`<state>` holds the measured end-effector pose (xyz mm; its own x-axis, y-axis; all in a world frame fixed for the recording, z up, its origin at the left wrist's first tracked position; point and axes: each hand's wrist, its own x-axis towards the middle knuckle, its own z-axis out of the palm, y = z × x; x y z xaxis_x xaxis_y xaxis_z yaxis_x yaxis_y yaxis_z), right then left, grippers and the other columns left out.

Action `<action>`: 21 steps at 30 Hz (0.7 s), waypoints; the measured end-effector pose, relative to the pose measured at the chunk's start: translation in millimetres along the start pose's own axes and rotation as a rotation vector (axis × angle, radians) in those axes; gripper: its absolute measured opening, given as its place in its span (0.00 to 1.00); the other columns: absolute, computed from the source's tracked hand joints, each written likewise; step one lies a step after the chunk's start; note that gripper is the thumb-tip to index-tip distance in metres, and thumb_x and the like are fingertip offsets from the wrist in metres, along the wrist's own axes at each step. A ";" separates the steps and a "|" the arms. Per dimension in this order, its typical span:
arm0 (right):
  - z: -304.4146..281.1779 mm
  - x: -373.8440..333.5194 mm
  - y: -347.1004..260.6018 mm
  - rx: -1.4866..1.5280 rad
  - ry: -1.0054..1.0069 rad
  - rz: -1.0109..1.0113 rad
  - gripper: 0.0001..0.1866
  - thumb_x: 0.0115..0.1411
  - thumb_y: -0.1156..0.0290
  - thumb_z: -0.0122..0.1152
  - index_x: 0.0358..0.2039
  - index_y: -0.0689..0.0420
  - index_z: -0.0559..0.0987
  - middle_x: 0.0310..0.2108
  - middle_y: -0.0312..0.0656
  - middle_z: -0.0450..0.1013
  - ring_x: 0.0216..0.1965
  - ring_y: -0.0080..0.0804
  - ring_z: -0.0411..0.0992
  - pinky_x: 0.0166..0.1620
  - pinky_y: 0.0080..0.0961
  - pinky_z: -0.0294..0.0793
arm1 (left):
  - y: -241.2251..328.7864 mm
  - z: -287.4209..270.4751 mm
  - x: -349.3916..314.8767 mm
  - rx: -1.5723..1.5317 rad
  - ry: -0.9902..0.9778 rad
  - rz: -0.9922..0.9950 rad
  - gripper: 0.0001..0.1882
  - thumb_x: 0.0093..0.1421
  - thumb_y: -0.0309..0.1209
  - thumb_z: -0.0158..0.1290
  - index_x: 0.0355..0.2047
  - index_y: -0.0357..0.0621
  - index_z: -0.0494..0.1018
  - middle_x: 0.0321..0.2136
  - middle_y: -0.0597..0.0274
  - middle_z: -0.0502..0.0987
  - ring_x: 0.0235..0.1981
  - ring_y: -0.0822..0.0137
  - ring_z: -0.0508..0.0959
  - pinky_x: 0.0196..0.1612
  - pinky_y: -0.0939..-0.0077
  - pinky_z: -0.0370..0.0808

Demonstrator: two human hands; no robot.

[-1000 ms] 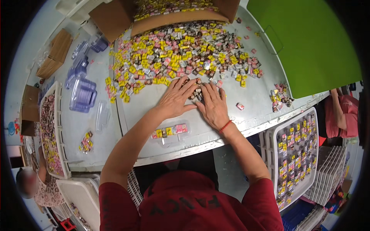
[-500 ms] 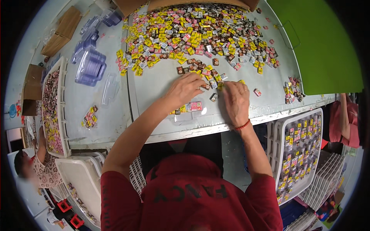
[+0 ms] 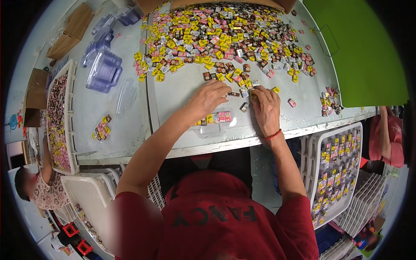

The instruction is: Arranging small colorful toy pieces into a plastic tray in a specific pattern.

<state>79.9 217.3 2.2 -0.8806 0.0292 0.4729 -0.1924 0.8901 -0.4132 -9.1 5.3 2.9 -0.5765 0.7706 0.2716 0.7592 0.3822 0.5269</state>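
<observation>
My left hand [image 3: 209,97] is over the table with its fingers curled and tips together at a small piece, mostly hidden, beside a brown block [image 3: 234,94]. My right hand [image 3: 266,108] is closed at the fingertips on a small yellow block [image 3: 253,93]. Between the hands lie a pale block [image 3: 244,92] and a dark block [image 3: 245,107]. Close to the table's front edge, partly behind my left wrist, is a clear plastic tray [image 3: 211,131]. It holds a row of pink, white and yellow blocks [image 3: 223,116].
A wide heap of small coloured blocks [image 3: 216,39] covers the table's far part. Stacked clear plastic trays [image 3: 104,71] and a filled pack [image 3: 102,128] lie left. A green board [image 3: 359,56] stands right. White crates [image 3: 331,173] flank me; other people are at both sides.
My right fingertips have drawn a little closer together at the yellow block. My left hand stays almost in place, and the brown block beside it has turned slightly. The view has shifted a little.
</observation>
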 end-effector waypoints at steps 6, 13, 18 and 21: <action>-1.7 7.9 4.7 0.037 -0.075 -0.046 0.14 0.51 0.77 0.64 0.40 0.56 0.77 0.45 0.40 0.75 0.47 0.41 0.70 0.53 0.37 0.64 | -2.0 -3.5 -2.9 -0.006 0.101 -0.070 0.19 0.47 0.26 0.62 0.41 0.38 0.75 0.38 0.55 0.75 0.42 0.54 0.73 0.48 0.64 0.71; -0.1 6.4 7.8 0.065 -0.073 -0.050 0.16 0.48 0.76 0.66 0.40 0.55 0.78 0.42 0.39 0.75 0.47 0.40 0.70 0.53 0.38 0.64 | 6.3 10.7 17.4 0.065 0.113 0.031 0.16 0.49 0.30 0.61 0.39 0.41 0.76 0.34 0.58 0.76 0.40 0.55 0.73 0.44 0.63 0.71; 0.1 3.7 9.1 0.074 -0.034 -0.056 0.16 0.48 0.75 0.67 0.40 0.55 0.78 0.41 0.39 0.75 0.46 0.40 0.70 0.53 0.38 0.64 | 15.9 12.0 25.2 0.031 0.046 -0.161 0.15 0.53 0.36 0.60 0.38 0.42 0.77 0.27 0.58 0.76 0.35 0.56 0.75 0.41 0.63 0.71; -0.4 5.0 9.0 0.080 -0.036 -0.049 0.16 0.48 0.75 0.67 0.39 0.55 0.78 0.40 0.39 0.75 0.45 0.39 0.70 0.53 0.38 0.63 | 17.8 6.7 26.1 0.024 0.032 -0.302 0.16 0.54 0.38 0.60 0.40 0.44 0.77 0.25 0.57 0.76 0.34 0.55 0.75 0.40 0.63 0.71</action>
<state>74.0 225.6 1.1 -0.8840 -0.0306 0.4665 -0.2679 0.8509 -0.4518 -8.6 35.6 14.0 -0.7862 0.6040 0.1311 0.5586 0.6037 0.5687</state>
